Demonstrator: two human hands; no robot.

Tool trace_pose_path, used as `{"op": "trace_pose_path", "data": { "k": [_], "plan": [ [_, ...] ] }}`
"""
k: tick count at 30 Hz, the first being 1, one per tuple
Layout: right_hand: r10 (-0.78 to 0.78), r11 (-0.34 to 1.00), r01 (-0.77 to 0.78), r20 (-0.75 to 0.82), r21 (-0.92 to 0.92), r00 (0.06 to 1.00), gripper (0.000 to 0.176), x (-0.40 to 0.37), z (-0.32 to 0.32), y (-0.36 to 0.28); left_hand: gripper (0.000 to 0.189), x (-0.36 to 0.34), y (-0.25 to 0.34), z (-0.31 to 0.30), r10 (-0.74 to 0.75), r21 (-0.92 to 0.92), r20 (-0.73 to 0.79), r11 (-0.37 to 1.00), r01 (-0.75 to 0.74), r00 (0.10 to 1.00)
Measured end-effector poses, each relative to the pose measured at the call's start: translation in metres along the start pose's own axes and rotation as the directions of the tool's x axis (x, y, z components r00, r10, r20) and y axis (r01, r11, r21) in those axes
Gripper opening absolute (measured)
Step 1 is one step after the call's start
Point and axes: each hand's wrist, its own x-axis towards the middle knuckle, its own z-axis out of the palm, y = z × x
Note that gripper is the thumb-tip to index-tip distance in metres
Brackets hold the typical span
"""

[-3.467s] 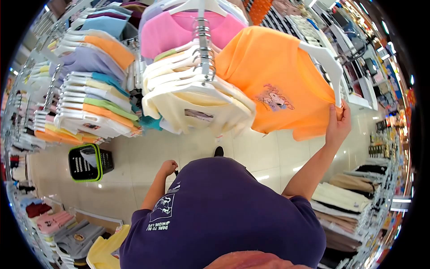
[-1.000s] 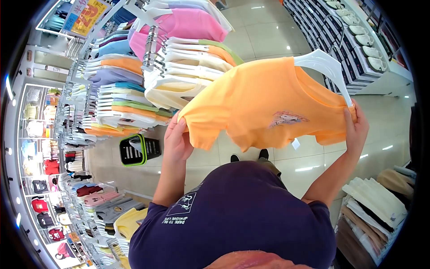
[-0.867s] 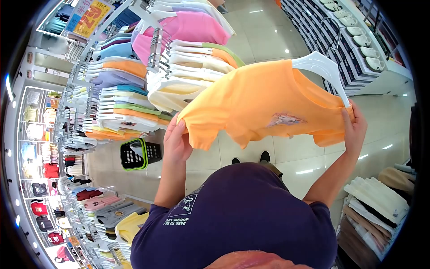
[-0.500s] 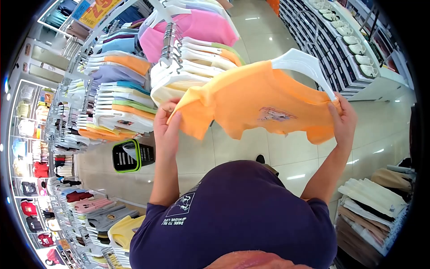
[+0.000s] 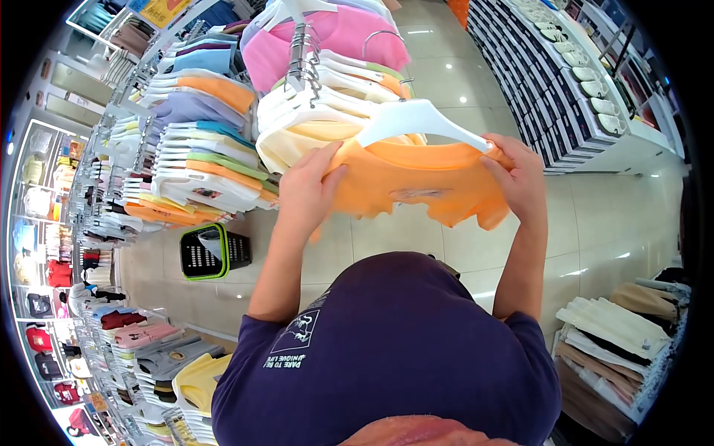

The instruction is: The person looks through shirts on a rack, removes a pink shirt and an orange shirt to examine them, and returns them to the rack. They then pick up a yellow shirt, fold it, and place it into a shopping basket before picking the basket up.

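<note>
One bare left hand [image 5: 309, 187]: at 11 o'clock from the navy T-shirt [image 5: 394, 342] on the wearer's torso; thumb and fingers closed on one shoulder of the orange short-sleeved fabric shirt [image 5: 424, 167].
Bare right hand [image 5: 519, 178]: at 1 o'clock; gripping the opposite shoulder, thumb on the near side, by the hanger's end.
Orange shirt: at 12 o'clock, stretched between both hands, neckline upward; a small chest print shows, too blurred to read.
White curved hanger [image 5: 416, 117]: inside the shirt's neckline, its bare arch in view; the thin metal hook [image 5: 383, 33] points toward 12.
Near metal rail [image 5: 299, 44]: between 11 and 12 o'clock, beyond the shirt — cream garments [image 5: 286, 141] on white hangers closest, a bright pink top [image 5: 357, 37] farther along.
Striped row of hanging clothes [image 5: 216, 167]: between 10 and 11 o'clock, in orange, green, teal, lilac and white.
Basket [image 5: 202, 251]: black perforated plastic with a lime-green rim, on the pale tiled floor [image 5: 320, 260] at 10 o'clock.
Stacked dark boxes with white edges [image 5: 535, 97]: at 1 o'clock, farther off; white shoes [image 5: 595, 89] lined up on top.
Cream, black and brown garments [image 5: 610, 334]: at 3 o'clock — layered beside the wearer.
</note>
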Motion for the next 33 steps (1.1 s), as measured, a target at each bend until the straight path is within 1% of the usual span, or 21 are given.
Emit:
{"op": "trace_pose_path", "data": {
  "k": [2,5,8,11,12,14,15,17,20,23,26,29,32,33],
  "plan": [
    [-0.004,1.000,0.004,-0.001,0.019,1.000,0.036,-0.002,0.006,0.005,0.036,-0.001,-0.006,-0.004,-0.005,-0.011,-0.033,1.000,0.005,0.999],
    [0.171,0.950,-0.190,0.096,0.248,0.981,0.045,-0.006,0.008,0.011,0.035,-0.001,-0.010,-0.020,-0.034,-0.021,-0.050,0.999,0.033,0.998],
    [0.148,0.809,-0.175,0.094,0.561,0.985,0.053,-0.008,0.023,0.028,0.035,-0.001,-0.024,-0.035,-0.042,-0.007,-0.088,0.999,0.042,0.995],
    [0.208,0.740,-0.353,0.304,0.572,0.930,0.051,-0.020,0.030,0.060,0.034,0.000,-0.031,-0.052,-0.093,-0.071,-0.148,0.994,0.083,0.985],
    [0.217,0.726,-0.400,0.366,0.559,0.905,0.047,-0.024,0.035,0.068,0.034,-0.001,-0.032,-0.061,-0.151,-0.076,-0.114,0.987,0.143,0.982],
    [0.231,0.697,-0.492,0.486,0.522,0.843,0.040,-0.032,0.044,0.079,0.034,-0.001,-0.031,-0.070,-0.210,-0.120,-0.128,0.973,0.195,0.969],
    [0.266,0.707,-0.537,0.530,0.460,0.805,0.037,-0.033,0.046,0.080,0.034,-0.001,-0.032,-0.074,-0.239,-0.142,-0.133,0.965,0.220,0.962],
    [0.339,0.717,-0.615,0.606,0.330,0.720,0.033,-0.036,0.049,0.083,0.034,-0.004,-0.049,-0.078,-0.243,-0.122,-0.144,0.966,0.226,0.959],
    [0.409,0.681,-0.648,0.556,0.341,0.723,0.034,-0.039,0.044,0.082,0.035,-0.007,-0.058,-0.082,-0.247,-0.121,-0.164,0.966,0.229,0.955],
    [0.380,0.663,-0.590,0.471,0.461,0.796,0.036,-0.041,0.036,0.077,0.035,-0.011,-0.067,-0.082,-0.273,-0.153,-0.171,0.957,0.248,0.947],
    [0.335,0.600,-0.537,0.423,0.593,0.842,0.035,-0.040,0.025,0.072,0.036,-0.013,-0.067,-0.083,-0.303,-0.191,-0.175,0.944,0.269,0.937],
    [0.337,0.472,-0.484,0.357,0.737,0.871,0.035,-0.039,0.023,0.065,0.037,-0.012,-0.059,-0.088,-0.333,-0.224,-0.167,0.929,0.293,0.928],
    [0.266,0.366,-0.428,0.348,0.826,0.899,0.030,-0.041,0.016,0.080,0.037,-0.007,-0.048,-0.095,-0.310,-0.251,-0.169,0.931,0.263,0.936],
    [0.166,0.310,-0.359,0.322,0.880,0.932,0.029,-0.041,0.016,0.080,0.036,-0.005,-0.047,-0.099,-0.293,-0.272,-0.171,0.932,0.241,0.941]
  ]
}}
